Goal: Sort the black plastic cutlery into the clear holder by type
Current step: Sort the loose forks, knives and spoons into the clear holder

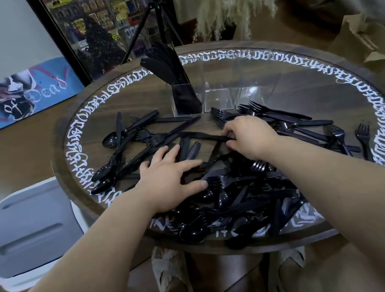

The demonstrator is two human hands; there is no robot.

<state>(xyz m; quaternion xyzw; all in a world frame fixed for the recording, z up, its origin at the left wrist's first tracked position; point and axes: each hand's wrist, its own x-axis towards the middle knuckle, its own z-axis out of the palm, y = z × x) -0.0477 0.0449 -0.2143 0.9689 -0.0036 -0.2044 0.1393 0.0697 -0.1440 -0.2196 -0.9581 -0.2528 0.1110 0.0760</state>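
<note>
While only knives [165,66] fill the clear holder's [219,96] left compartment, most cutlery [244,195] still litters the counter [304,92]. My right hand [248,137] pinches a knife [200,135]; my left hand [167,182] rests flat, fingers spread.

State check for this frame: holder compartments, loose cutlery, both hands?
Clear plastic three-compartment holder: upright; left compartment holds black plastic knives, middle and right look empty.
Loose black plastic cutlery pile: unsorted, mixed.
Left hand: flat on pile.
Right hand: pinching a black knife.

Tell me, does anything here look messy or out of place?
Yes: loose black cutlery lies jumbled across the round table, types mixed. In the clear holder, only the left compartment holds knives; the others look empty.
</note>
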